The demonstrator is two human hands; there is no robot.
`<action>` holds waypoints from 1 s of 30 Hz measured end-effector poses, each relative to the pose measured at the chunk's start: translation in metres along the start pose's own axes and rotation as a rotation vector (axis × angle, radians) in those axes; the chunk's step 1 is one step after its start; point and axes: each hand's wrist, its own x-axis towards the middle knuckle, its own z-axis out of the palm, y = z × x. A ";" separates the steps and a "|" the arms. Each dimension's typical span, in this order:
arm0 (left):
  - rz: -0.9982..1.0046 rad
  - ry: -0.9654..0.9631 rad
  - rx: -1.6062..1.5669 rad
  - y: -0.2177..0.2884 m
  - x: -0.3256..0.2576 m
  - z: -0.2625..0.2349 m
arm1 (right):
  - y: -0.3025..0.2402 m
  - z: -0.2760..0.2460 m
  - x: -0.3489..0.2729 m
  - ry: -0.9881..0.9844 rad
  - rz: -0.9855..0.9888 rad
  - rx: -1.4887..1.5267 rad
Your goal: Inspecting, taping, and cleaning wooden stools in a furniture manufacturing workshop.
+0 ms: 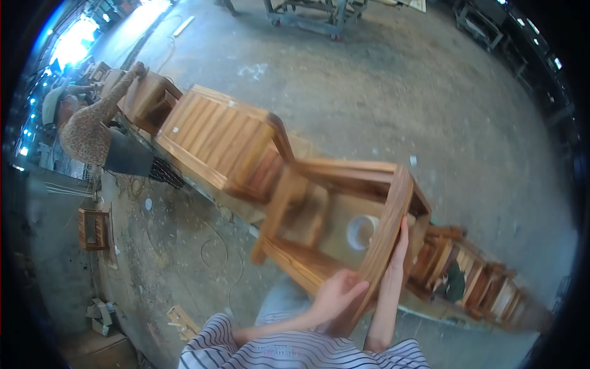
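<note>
In front of me is a brown wooden furniture frame (386, 224) with an open middle, tilted over a long bench. My left hand (337, 296) grips its near board, the thumb lying over the top. My right hand (396, 255) holds the same board from the outer side, fingers stretched along it and partly hidden. Through the opening a round white roll or tub (362, 232) shows; its kind is unclear. Left of the frame stands a slatted wooden stool or small table (215, 132).
More wooden pieces (467, 270) line the bench to the right, with a dark green item (455, 281) among them. At the far left a person (92, 132) bends over another wooden piece (150, 101). A metal cart (316, 18) stands at the back. A hose or cord (215, 246) lies on the floor.
</note>
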 end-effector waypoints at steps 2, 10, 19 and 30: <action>0.085 0.035 0.046 -0.009 0.003 0.018 | -0.003 -0.016 0.002 0.010 0.026 0.036; -0.052 -0.136 -0.165 -0.081 0.044 0.053 | 0.026 -0.126 0.060 -0.091 -0.013 0.177; 0.125 0.587 0.707 -0.219 0.249 -0.133 | 0.067 -0.307 0.069 0.024 -0.041 0.252; -0.376 0.294 0.139 -0.194 0.280 -0.103 | 0.055 -0.354 0.113 -0.107 -0.153 0.246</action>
